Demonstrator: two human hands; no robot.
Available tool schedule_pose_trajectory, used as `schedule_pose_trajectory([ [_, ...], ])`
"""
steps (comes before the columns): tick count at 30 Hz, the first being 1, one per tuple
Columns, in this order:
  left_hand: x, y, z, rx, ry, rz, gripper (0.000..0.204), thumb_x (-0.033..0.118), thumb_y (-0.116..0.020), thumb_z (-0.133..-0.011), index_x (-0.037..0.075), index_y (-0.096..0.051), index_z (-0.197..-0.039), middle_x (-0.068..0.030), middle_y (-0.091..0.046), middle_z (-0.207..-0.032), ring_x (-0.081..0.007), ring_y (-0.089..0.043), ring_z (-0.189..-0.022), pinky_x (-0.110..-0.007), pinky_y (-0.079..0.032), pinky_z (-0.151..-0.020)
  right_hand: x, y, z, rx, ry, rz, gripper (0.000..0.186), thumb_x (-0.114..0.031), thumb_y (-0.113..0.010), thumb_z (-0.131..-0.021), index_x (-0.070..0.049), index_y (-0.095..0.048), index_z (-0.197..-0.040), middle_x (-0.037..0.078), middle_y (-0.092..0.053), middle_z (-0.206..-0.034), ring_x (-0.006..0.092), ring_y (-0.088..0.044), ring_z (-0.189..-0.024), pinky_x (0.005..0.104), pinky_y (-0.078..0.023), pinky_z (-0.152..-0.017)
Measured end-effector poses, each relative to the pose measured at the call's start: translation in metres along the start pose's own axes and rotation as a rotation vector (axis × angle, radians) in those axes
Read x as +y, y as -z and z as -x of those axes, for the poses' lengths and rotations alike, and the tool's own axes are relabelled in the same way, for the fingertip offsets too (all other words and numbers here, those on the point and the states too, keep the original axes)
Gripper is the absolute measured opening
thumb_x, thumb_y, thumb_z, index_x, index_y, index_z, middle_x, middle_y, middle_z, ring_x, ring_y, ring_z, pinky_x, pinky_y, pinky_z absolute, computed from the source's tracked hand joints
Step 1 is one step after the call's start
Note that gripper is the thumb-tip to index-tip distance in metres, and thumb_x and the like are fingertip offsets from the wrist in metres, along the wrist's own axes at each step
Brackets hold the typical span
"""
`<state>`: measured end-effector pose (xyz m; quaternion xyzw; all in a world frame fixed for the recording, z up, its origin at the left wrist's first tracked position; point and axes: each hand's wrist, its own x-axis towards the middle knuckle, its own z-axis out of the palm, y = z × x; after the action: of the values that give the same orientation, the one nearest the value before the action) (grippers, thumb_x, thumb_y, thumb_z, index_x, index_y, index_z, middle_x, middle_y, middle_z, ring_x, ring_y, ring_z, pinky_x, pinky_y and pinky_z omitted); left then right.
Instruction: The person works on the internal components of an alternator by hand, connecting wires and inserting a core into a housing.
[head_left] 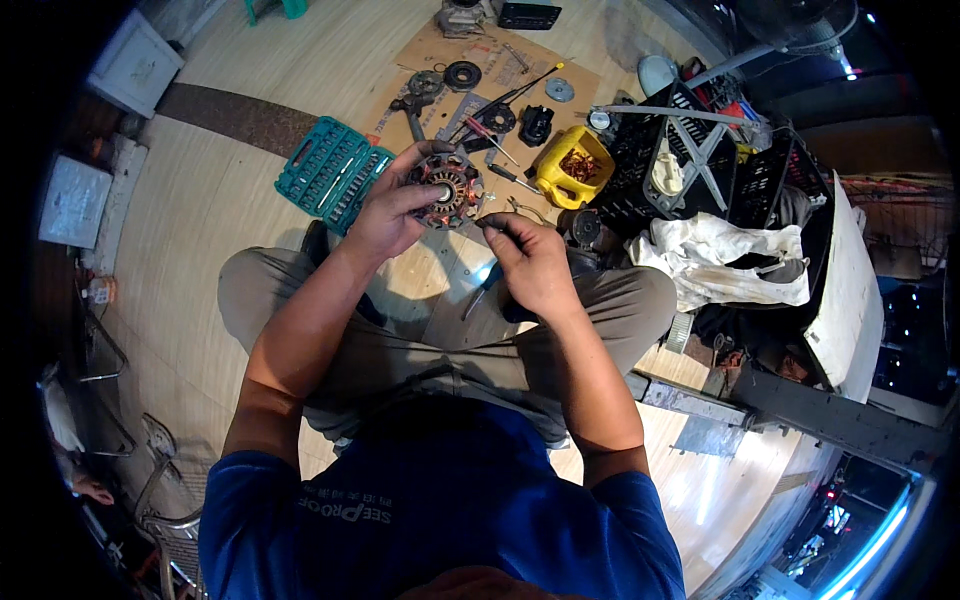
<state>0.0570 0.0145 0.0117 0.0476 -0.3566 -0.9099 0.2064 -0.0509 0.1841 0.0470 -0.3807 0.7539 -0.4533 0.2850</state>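
My left hand (387, 215) grips a round motor armature (460, 188) with copper windings and a light metal centre. The thumb lies across its face near the hub, and the fingers wrap the far rim. Just right of the armature's lower edge, my right hand (532, 262) is closed in a pinch. Something small and dark may be at its fingertips, too hidden to name. Under and beyond the hands lies a cardboard sheet (400, 62) with loose parts. Close by are a screwdriver (515, 180) and pliers (528, 210).
A green socket set case (335, 170) lies open at left. A yellow cut-open jug (553, 180) holds copper-coloured bits. On the cardboard are a hammer (412, 112), a black ring (462, 75) and a black housing (536, 125). Black crates (625, 160) and white cloth (710, 255) stand at right.
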Motion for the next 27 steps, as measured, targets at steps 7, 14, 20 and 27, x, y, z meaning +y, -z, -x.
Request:
schedule_pose_trajectory([
  [7,0.000,0.003,-0.001,0.040,-0.006,-0.014,0.051,0.002,-0.054,-0.075,-0.005,-0.040,-0.124,-0.0207,-0.057,-0.113,-0.0288,-0.060,-0.102,-0.041,-0.051,-0.090,-0.014,0.005,0.009,-0.075,-0.042,-0.115,0.017,-0.011,-0.059,-0.088,0.002,-0.064,-0.099,0.010,-0.064,-0.075,0.0106,-0.054,-0.070,0.0267,-0.046,-0.068],
  [14,0.001,0.002,-0.003,0.012,0.020,-0.098,0.052,0.001,-0.057,-0.073,-0.004,-0.042,-0.123,-0.0194,-0.058,-0.111,-0.0266,-0.062,-0.099,-0.039,-0.053,-0.087,-0.019,0.018,0.013,-0.038,-0.019,-0.127,0.016,-0.010,-0.059,-0.089,0.003,-0.064,-0.097,0.002,-0.062,-0.074,0.0059,-0.050,-0.070,0.0230,-0.044,-0.065],
  [20,0.003,0.002,-0.002,-0.022,0.097,-0.162,0.056,0.003,-0.059,-0.071,-0.005,-0.042,-0.123,-0.0188,-0.058,-0.111,-0.0255,-0.062,-0.100,-0.039,-0.052,-0.088,-0.020,0.026,0.016,-0.043,-0.110,-0.207,0.015,-0.010,-0.058,-0.089,0.003,-0.064,-0.095,0.001,-0.059,-0.071,0.0056,-0.048,-0.067,0.0230,-0.042,-0.061],
  [27,0.001,0.006,-0.004,-0.004,0.156,-0.177,0.058,0.006,-0.065,-0.069,-0.004,-0.044,-0.122,-0.0170,-0.060,-0.109,-0.0241,-0.063,-0.098,-0.037,-0.052,-0.089,-0.019,0.029,0.017,-0.128,-0.165,-0.163,0.017,-0.010,-0.059,-0.088,0.004,-0.062,-0.098,0.005,-0.061,-0.072,0.0094,-0.050,-0.067,0.0263,-0.044,-0.063],
])
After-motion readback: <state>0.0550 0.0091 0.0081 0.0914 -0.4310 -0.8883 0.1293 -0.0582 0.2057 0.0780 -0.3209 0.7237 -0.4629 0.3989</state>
